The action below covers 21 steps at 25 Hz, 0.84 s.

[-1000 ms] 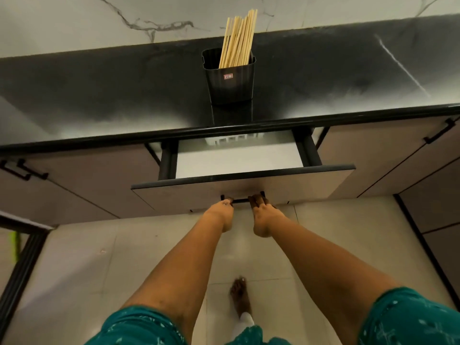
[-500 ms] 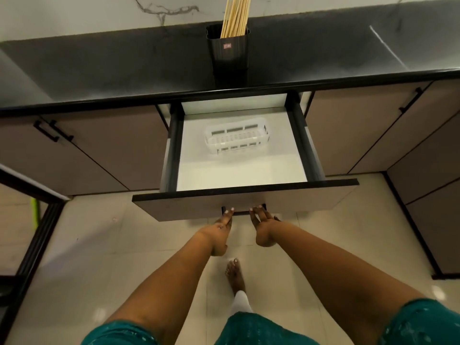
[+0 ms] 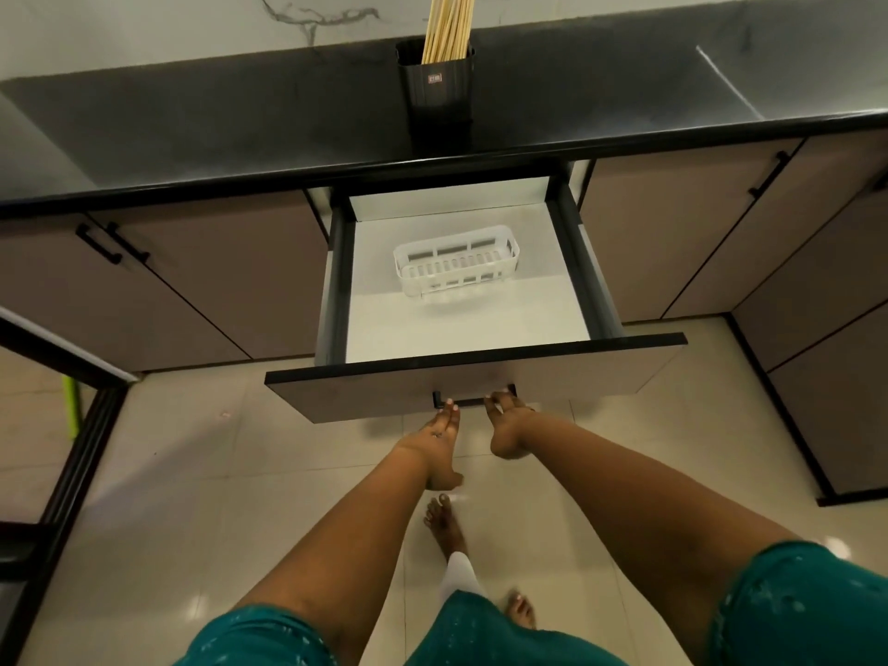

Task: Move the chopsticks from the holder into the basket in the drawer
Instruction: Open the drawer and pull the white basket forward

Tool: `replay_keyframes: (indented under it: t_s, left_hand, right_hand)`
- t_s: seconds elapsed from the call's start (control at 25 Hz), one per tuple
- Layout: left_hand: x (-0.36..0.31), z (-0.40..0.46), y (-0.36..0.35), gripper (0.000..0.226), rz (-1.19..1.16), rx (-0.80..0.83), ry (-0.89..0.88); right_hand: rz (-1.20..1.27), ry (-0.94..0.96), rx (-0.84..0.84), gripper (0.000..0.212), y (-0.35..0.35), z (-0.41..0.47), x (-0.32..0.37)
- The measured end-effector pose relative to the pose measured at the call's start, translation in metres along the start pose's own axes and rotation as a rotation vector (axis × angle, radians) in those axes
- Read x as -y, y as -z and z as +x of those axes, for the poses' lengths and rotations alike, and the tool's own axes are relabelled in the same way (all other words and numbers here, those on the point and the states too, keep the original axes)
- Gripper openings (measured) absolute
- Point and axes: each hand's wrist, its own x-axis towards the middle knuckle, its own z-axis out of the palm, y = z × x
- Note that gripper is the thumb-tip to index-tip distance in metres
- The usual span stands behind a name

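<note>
Dark counter [image 3: 192, 117] up top, drawer [image 3: 471, 324] wide open below, and I've got both hands at its handle [image 3: 473, 401].

Looking down, I see the chopsticks [image 3: 449, 26] standing upright in the black holder [image 3: 437, 96] at the counter's front edge, directly above the drawer. On the drawer's white floor sits the white slotted basket [image 3: 456, 266], toward the back, with nothing in it. My left hand [image 3: 435, 444] is flat and loose, fingers [image 3: 449, 411] straight, tips just at the handle's left end, gripping nothing. My right hand [image 3: 509, 425] has its fingers reaching up to the handle's right end; whether they curl round the bar I cannot tell. Beige cupboard doors [image 3: 202, 276] flank the drawer, pale floor tiles [image 3: 216, 473] lie below, and my bare feet [image 3: 444, 521] show between my arms.
</note>
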Motion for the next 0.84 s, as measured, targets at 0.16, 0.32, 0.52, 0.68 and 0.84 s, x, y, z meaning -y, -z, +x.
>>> replay_keyframes:
  t_s: [0.16,0.32,0.52,0.68,0.84]
  left_hand:
    - [-0.012,-0.01,0.024,0.086,-0.135,-0.198,-0.077]
    - [-0.03,-0.021,0.075,0.038,-0.596,-0.739,-0.226]
    - [-0.005,-0.003,0.172,0.024,-0.936,-0.917,-0.2]
    - [0.025,0.044,0.235,0.02,-1.088,-0.935,-0.121]
    - [0.064,0.095,0.251,0.035,-1.151,-0.771,0.078]
  right_hand:
    - [-0.102,-0.042,-0.057,0.07,0.008,-0.013,0.01]
    - [-0.208,0.274,-0.012,0.042,0.071,-0.04,0.039]
    - [0.384,0.282,-0.353,0.029,0.19,-0.062,0.036]
    - [0.956,0.299,-0.521,0.036,0.265,-0.025,0.034]
    - [1.136,0.114,-0.579,0.042,0.293,0.05,0.006]
